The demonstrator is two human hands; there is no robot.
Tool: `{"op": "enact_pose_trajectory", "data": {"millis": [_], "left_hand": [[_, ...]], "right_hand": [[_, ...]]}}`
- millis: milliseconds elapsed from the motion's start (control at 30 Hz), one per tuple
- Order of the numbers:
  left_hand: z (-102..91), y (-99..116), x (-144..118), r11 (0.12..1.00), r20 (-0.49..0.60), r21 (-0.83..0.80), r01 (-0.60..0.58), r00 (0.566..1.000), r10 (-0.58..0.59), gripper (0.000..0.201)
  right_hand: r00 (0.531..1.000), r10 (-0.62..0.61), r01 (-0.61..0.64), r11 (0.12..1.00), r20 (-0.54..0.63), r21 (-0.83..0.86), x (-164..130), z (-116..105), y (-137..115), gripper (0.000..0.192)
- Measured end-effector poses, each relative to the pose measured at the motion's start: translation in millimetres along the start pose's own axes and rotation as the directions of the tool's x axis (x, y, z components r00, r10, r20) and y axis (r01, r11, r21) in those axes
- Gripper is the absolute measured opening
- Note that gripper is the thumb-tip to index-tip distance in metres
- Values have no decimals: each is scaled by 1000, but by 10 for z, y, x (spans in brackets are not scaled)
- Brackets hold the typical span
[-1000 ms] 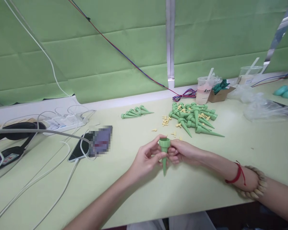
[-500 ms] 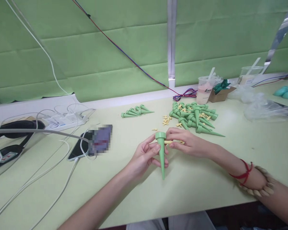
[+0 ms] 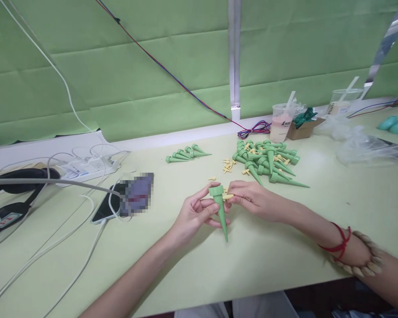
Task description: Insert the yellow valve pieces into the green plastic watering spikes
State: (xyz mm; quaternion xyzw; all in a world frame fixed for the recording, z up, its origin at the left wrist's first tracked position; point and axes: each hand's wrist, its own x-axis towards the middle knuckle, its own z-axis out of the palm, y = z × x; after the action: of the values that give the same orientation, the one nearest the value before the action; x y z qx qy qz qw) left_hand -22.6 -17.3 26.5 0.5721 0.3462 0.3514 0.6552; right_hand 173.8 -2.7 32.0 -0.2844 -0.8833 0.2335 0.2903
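Between both hands [image 3: 219,205], green spike [image 3: 220,212].

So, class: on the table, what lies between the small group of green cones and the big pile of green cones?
In the head view, a scatter of small yellow pegs lies between the small group and big pile.

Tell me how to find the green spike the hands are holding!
Look at the pale green table, near its front edge, where the two hands meet. The left hand pinches one green spike, point down. It is the only spike lifted up; all the others lie flat in piles farther back.
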Motion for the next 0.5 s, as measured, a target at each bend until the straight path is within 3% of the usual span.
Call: {"op": "enact_pose_trajectory", "data": {"millis": [200, 500], "left_hand": [[54, -3, -4, 985, -126, 161, -56, 989, 77, 48], [63, -26, 19, 973, -168, 223, -51, 982, 90, 52]], "right_hand": [[993, 109, -104, 989, -40, 104, -5, 70, -42, 32], [977, 213, -207, 965, -17, 160, 15, 125, 11, 35]]}}
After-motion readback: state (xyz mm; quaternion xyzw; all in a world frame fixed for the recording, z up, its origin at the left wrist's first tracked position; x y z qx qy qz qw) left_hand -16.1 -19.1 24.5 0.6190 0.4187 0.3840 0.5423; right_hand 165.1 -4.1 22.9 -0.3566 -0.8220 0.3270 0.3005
